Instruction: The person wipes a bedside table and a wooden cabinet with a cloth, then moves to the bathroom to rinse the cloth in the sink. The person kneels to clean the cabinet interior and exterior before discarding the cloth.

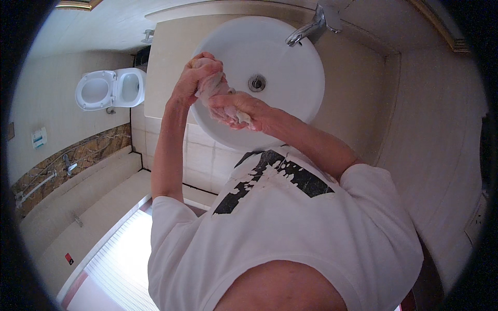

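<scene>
Both my hands grip a bunched, light-coloured cloth point(213, 86) over the left side of a round white washbasin point(295, 97). My left hand point(198, 74) closes around the far end of the cloth. Nearer to me, my right hand point(243, 109) clasps its other end, and a pale fold sticks out below the fingers. The cloth looks twisted between the two hands. Parts of it are hidden by my fingers. In the basin's bottom lies a round metal drain point(257, 82), to the right of my hands.
A chrome faucet point(311, 31) reaches over the basin's far right rim. The basin sits on a beige counter point(350, 89). Left of it stands a white toilet point(130, 87) with its lid raised. A wall-mounted shower mixer point(70, 165) is farther left.
</scene>
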